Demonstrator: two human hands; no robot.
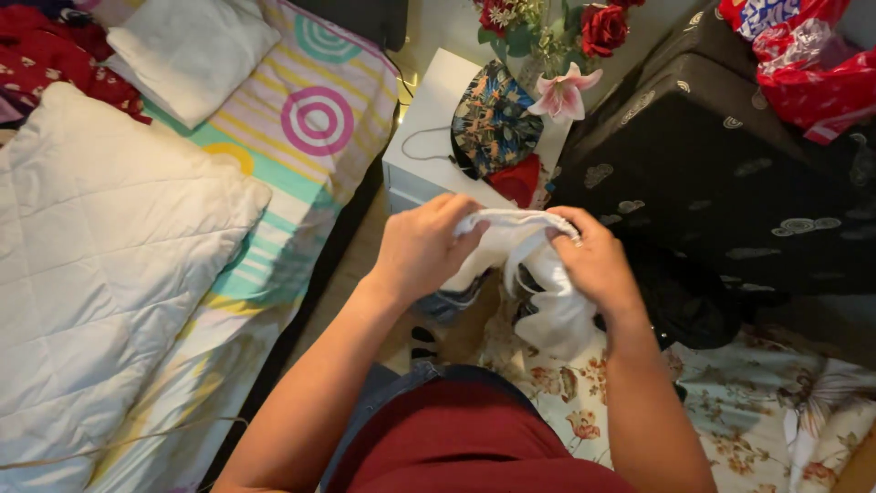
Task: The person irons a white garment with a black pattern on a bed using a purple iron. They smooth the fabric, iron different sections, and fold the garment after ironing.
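Note:
Both my hands hold a small white garment (534, 274) in front of my body. My left hand (422, 246) grips its upper left edge, fingers curled over the fabric. My right hand (598, 260) pinches the upper right edge, and the rest of the cloth hangs crumpled below it. A band of the fabric stretches between the two hands. My red top and the forearms fill the lower middle of the view.
A bed (301, 128) with a striped sheet, white quilt (100, 274) and white pillow (192, 50) lies at left. A white bedside table (429, 137) holds a patterned bag (493, 119) and flowers (561, 91). A black patterned cover (730, 173) is at right, floral fabric (748, 402) below.

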